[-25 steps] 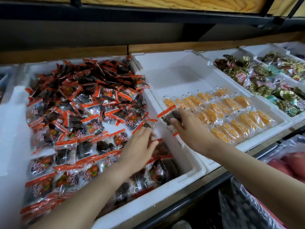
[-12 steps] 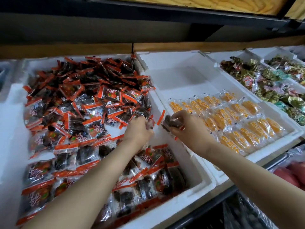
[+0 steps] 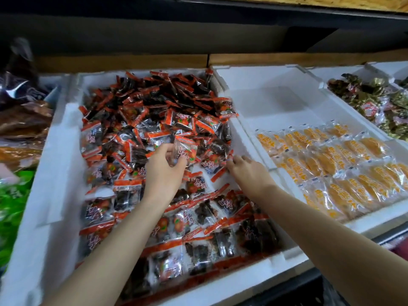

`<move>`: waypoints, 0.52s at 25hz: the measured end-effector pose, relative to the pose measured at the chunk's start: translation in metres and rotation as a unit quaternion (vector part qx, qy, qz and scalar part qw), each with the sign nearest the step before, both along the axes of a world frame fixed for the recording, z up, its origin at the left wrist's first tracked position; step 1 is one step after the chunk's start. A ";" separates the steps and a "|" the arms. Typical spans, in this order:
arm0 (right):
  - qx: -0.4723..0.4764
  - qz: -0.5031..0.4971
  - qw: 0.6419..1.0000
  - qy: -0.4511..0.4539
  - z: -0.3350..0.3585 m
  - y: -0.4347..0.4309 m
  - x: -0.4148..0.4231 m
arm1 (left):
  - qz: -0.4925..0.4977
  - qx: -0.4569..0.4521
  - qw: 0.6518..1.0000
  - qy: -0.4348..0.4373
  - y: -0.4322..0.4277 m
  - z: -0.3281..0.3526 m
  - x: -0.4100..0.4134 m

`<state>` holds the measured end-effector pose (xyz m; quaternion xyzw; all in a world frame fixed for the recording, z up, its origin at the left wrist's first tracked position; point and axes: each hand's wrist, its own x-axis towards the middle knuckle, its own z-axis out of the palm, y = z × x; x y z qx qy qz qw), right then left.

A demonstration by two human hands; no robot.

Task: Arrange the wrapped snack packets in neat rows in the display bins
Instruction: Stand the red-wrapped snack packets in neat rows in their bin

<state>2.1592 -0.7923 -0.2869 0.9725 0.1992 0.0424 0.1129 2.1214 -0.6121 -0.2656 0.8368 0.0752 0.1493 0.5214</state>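
A white foam bin [image 3: 55, 173] holds dark snack packets with orange-red ends. Toward the back they lie in a loose heap [image 3: 154, 102]; at the front they lie in overlapping rows [image 3: 198, 219]. My left hand [image 3: 163, 173] is over the middle of the bin and grips one packet [image 3: 185, 151] upright between thumb and fingers. My right hand [image 3: 249, 171] reaches in from the bin's right wall, its fingertips pinching the orange edge of a packet [image 3: 215, 167] that lies flat at the foot of the heap.
To the right, a second foam bin [image 3: 276, 102] has yellow-orange packets [image 3: 331, 164] in rows at its front. A third bin of green and gold wrapped sweets [image 3: 375, 102] is at far right. Brown bags [image 3: 22, 120] and green bags [image 3: 13, 195] lie left. A dark shelf runs overhead.
Both hands moved forward from the wall between the bins to the heap's foot. My left hand now holds a packet upright; my right hand's packet has come down into the bin.
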 end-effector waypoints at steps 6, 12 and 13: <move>0.048 -0.009 0.992 0.113 0.001 -0.003 0.002 | 0.020 -0.129 0.988 0.079 0.011 -0.013 -0.017; 0.003 0.104 0.993 0.058 -0.001 0.023 0.033 | -0.006 -0.202 0.972 0.119 0.018 -0.023 -0.020; -0.041 0.114 0.991 0.063 -0.001 0.027 0.038 | -0.010 -0.199 0.972 0.122 0.020 -0.023 -0.020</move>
